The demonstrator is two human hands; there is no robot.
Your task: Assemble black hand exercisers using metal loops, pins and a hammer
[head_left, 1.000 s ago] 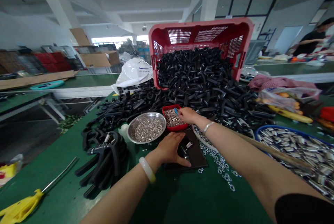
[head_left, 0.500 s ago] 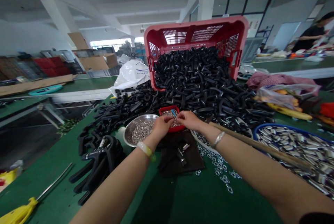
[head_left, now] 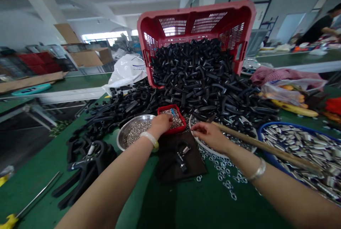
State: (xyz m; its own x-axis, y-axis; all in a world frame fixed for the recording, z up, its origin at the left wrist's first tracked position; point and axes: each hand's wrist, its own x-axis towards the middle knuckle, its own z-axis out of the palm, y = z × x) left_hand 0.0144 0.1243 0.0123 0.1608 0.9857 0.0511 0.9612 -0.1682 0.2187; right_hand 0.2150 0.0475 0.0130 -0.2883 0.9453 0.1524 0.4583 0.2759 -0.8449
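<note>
My left hand [head_left: 160, 125] is curled at the left rim of a small red tray [head_left: 170, 119] filled with silver screws, just above a steel bowl [head_left: 134, 132] of tiny metal parts. My right hand [head_left: 208, 135] reaches over the rim of a white plate [head_left: 204, 143] holding loose nuts, with nothing visible between its fingers. A black spring hand-grip part [head_left: 182, 156] lies on a dark mat [head_left: 178, 165] between my hands. Whatever my left fingers may hold is hidden.
A tipped red crate [head_left: 195, 19] spills a heap of black plastic handles [head_left: 197, 79] behind the trays. A wooden stick [head_left: 266, 147] lies across a blue basin [head_left: 298, 150] of metal pieces. Assembled hand grips [head_left: 85, 161] lie at left. A person [head_left: 317, 26] stands far right.
Both hands were together over the red tray. My right hand has moved right to the white plate, and my left hand has drawn back to the tray's left rim.
</note>
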